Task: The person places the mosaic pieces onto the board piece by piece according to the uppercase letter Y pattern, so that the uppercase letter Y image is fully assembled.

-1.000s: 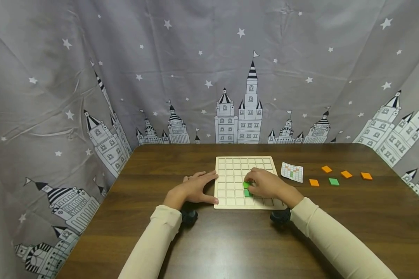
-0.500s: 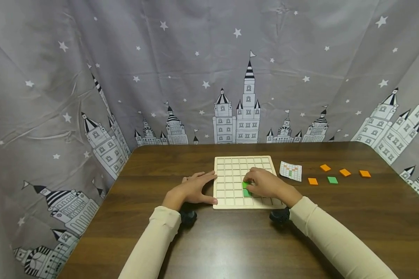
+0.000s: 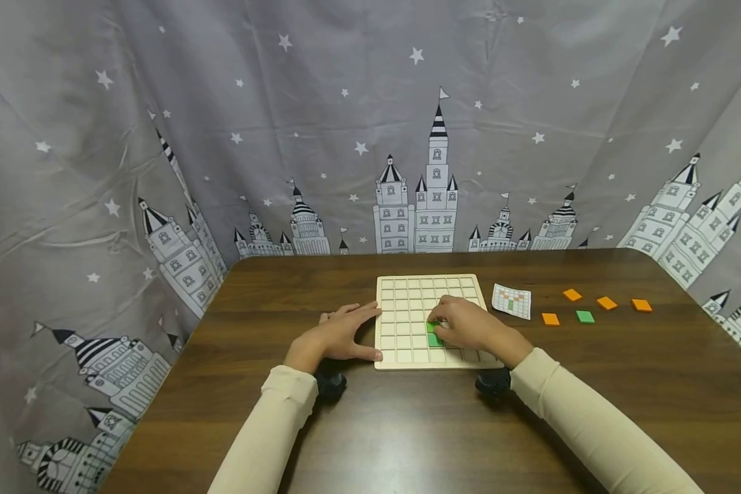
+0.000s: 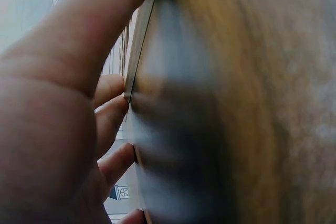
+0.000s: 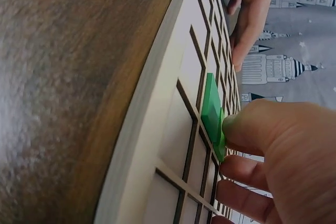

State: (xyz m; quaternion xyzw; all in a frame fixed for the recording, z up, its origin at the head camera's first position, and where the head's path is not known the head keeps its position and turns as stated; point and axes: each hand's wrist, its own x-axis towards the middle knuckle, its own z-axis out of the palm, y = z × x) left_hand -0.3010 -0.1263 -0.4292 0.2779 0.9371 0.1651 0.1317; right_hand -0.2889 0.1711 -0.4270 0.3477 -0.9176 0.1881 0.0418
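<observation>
A pale wooden grid board (image 3: pixel 401 317) lies flat on the table. My left hand (image 3: pixel 341 336) rests along its left edge, thumb and fingers spread, with the fingertips touching the rim. Over the board's middle, my right hand (image 3: pixel 469 324) pinches a square green tile (image 3: pixel 431 327) between thumb and fingers, low against the grid. A second green tile (image 3: pixel 435 340) lies in the cell nearer the person, just beside it. In the right wrist view the thumb presses near the held tile (image 5: pixel 222 139), partly covering it.
Right of the board lies a small paper card (image 3: pixel 511 301) printted with a coloured grid pattern. Beyond it are several loose orange tiles (image 3: pixel 606 302) and one green tile (image 3: pixel 585 316). A grey castle-print curtain (image 3: pixel 321 103) hangs behind the brown wooden table (image 3: pixel 395 432).
The head view has shifted slightly, so everything appears a little further left. Both hands and the tiles keep their places relative to the board.
</observation>
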